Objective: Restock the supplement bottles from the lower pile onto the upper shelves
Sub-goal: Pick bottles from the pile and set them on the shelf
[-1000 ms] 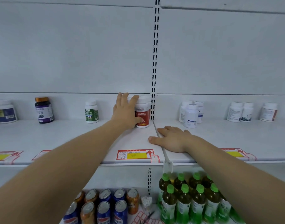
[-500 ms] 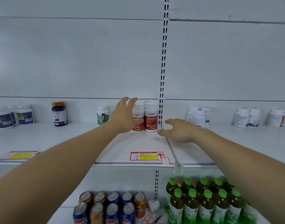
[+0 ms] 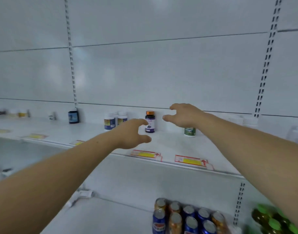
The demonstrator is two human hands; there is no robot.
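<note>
While both arms are stretched toward the shelf (image 3: 161, 142), nothing is held in either hand. The left hand (image 3: 130, 134) is seen at about 8 o'clock from a dark bottle (image 3: 150, 121) with an orange cap, fingers and thumb spread in a loose curl, as if shaped to fit round it. The right hand (image 3: 183, 116) is raised at about 3 o'clock from that bottle, fingers likewise half curled and bare, partly in front of a green-labelled bottle (image 3: 189, 131). Both bottles are stood upright near the back panel, labels forward, probably so shoppers can read them. A pair of blue-labelled bottles (image 3: 115, 120) is set at 9 o'clock from the dark one, just beside each other. Price tags (image 3: 190, 160) are fixed along the shelf's front edge. Cans (image 3: 187, 217) are packed on the lower shelf at 6 o'clock; no lower pile of supplements is shown.
</note>
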